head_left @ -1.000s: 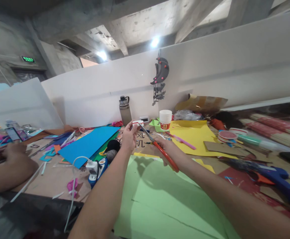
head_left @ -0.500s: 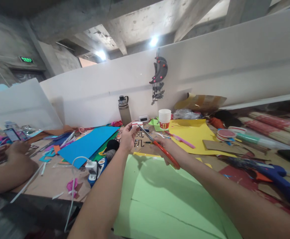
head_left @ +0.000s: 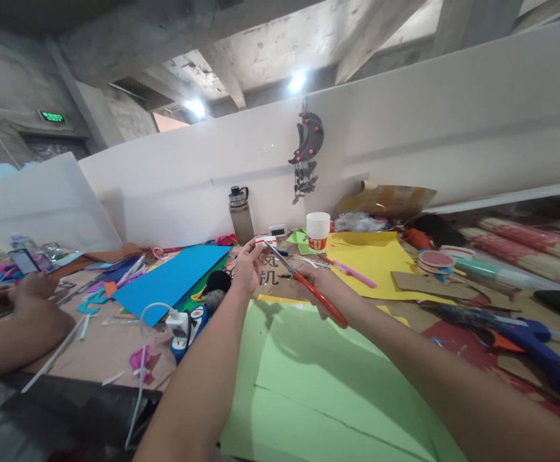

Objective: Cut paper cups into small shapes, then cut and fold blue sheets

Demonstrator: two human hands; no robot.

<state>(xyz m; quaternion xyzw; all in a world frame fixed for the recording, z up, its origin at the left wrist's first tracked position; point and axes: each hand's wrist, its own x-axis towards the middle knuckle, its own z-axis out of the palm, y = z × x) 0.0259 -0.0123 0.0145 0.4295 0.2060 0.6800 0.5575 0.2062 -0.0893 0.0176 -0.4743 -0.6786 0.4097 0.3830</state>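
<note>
My left hand [head_left: 248, 266] is raised over the table and pinches a small white piece with a red stripe [head_left: 265, 240] between its fingertips. My right hand [head_left: 319, 285] grips red-handled scissors [head_left: 308, 287], whose blades point up and left and meet the small piece. Both hands hover above light green paper sheets [head_left: 308, 378] spread in front of me.
A blue sheet [head_left: 171, 279], yellow paper [head_left: 371, 260], a paper cup [head_left: 318, 230] and a grey bottle [head_left: 241, 215] lie beyond. A blue glue gun [head_left: 534, 350] sits at right, a white charger with cable [head_left: 178, 321] at left. Another person's hands [head_left: 17, 295] rest far left.
The hands, small piece and scissors have sunk a little and the piece has turned slightly. The other person's hands have shifted a bit.
</note>
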